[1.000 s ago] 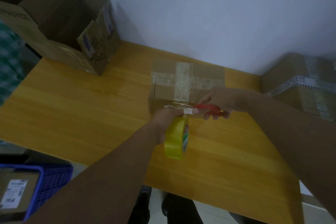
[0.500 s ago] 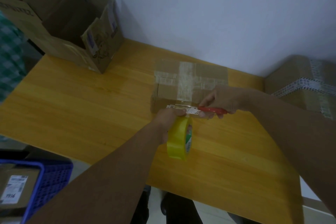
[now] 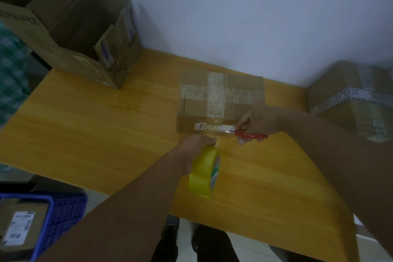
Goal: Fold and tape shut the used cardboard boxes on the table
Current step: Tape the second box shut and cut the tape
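The small cardboard box (image 3: 221, 100) sits at the centre of the table (image 3: 95, 125). Its flaps are closed and a cross of clear tape covers its top.

The left hand (image 3: 196, 144) is just below the box's near face. Its fingers curl round the yellow tape roll (image 3: 204, 174), which is held on edge and hides most of them. The clear strip between roll and box is hard to make out.

The right hand (image 3: 259, 121) holds the red-handled scissors (image 3: 251, 135). Its fingers are closed on the handles, which the hand largely covers. The blades point left across the box's near face, beside a white label. Whether they are apart or together cannot be told.

An open box (image 3: 119, 57) at upper left and the taped boxes (image 3: 350, 95) at right are cut off by the frame and blurred. A blue basket (image 3: 63, 210) at lower left is partly cut off.
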